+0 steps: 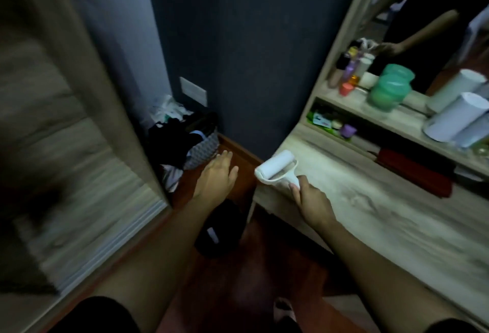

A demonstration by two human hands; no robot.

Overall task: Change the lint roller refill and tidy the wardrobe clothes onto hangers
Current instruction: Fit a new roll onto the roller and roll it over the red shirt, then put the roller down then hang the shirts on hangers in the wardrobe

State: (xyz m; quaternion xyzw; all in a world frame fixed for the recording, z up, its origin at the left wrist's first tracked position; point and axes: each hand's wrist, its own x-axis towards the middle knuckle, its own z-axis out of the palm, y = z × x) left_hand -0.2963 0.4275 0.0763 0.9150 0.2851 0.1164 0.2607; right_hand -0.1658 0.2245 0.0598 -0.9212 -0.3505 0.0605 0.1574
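The right hand [312, 200] curls its fingers round the handle of the white plastic lint roller [275, 167] over the corner of the pale wood-grain dressing table [370, 200], while the left hand [218, 174] hovers flat and empty, fingers straight, near the grey woven basket [202, 151] of dark clothes.

view: head, sole camera, wide-angle | faces: forward, steeply down | range: close, left hand [218, 174] and right hand [312, 200] mid-frame | frame left: blurred wardrobe door [66, 147] | frame right: dressing table [383, 200]
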